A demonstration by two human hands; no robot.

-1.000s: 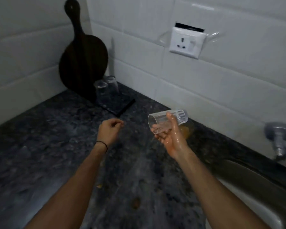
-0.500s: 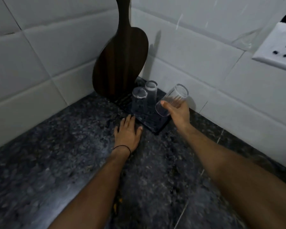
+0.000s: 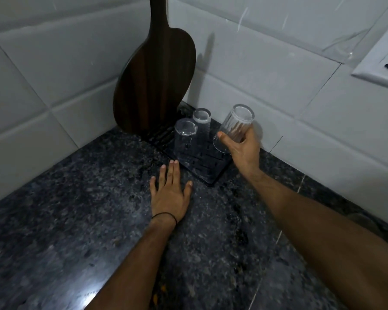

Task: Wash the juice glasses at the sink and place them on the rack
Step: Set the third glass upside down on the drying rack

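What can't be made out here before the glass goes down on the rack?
Head view only.
1. Lower rim of the held glass: partly behind the right hand; contact with the rack unclear.
2. Rack's far corner: hidden by the cutting board.
3. Wall socket: cut off by the right edge.
4. Sink: outside the frame.

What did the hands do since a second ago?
The right hand carried the glass over to the rack and tipped it mouth-down above it, keeping its grip. The left hand opened and lay flat on the counter beside the rack. The two other glasses stayed upside down on the rack, and the board stayed leaning on the wall.
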